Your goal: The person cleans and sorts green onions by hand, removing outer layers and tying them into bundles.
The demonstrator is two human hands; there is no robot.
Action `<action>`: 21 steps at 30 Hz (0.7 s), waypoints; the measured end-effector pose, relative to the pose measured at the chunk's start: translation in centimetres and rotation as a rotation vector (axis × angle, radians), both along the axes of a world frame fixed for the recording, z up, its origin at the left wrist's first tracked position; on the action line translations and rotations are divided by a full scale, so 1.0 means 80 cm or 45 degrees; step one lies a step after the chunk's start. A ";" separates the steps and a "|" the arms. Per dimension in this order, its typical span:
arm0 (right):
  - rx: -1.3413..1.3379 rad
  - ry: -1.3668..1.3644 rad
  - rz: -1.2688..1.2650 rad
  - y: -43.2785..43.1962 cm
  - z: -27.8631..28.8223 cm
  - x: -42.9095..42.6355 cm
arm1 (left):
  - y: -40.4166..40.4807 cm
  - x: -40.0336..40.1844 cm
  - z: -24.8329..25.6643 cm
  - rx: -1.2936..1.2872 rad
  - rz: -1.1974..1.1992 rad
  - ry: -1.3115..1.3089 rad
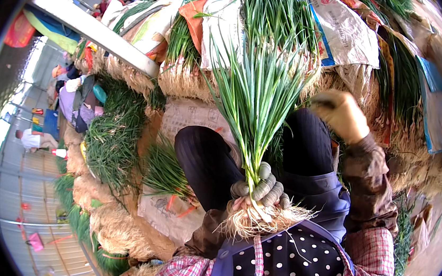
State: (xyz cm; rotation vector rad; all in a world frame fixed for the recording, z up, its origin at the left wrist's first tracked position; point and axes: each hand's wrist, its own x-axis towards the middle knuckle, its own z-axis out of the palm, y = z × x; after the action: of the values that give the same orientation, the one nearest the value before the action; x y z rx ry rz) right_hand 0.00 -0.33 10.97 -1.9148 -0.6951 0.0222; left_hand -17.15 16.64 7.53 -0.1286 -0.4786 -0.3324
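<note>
My left hand (pixel 263 187), in a grey-fingered glove, is closed around the lower stems of a bunch of green leafy plants with pale roots (pixel 266 105), like scallions. The leaves fan out away from me, and the stringy roots hang over my apron at the waist. My right hand (pixel 340 114), in a tan glove with dark fingertips, is raised beside my right knee, apart from the bunch. It is blurred, so its fingers and anything in them cannot be made out.
A tied bunch (pixel 168 171) lies on sacking left of my knees. Beyond it is a heap of loose greens (pixel 113 140). Stacked bunches under woven sacks (pixel 346 26) line the far side and right. A white metal post (pixel 95 34) slants in at upper left; people sit farther off.
</note>
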 end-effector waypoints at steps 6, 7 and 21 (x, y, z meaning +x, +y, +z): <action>-0.020 -0.238 -0.154 0.062 -0.046 -0.022 | 0.013 -0.008 0.005 0.169 -0.105 0.133; -0.030 -0.247 -0.302 0.046 -0.039 -0.004 | 0.019 -0.017 0.012 0.277 -0.121 0.254; -1.444 0.420 -0.362 -0.205 -0.151 -0.055 | 0.060 -0.009 0.001 2.001 0.404 0.438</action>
State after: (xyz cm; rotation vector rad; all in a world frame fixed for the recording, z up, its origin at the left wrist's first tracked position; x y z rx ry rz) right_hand -4.36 -16.72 -1.13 -2.9649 -0.1382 0.6594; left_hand -17.89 21.42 7.59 1.3837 0.1996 -0.2875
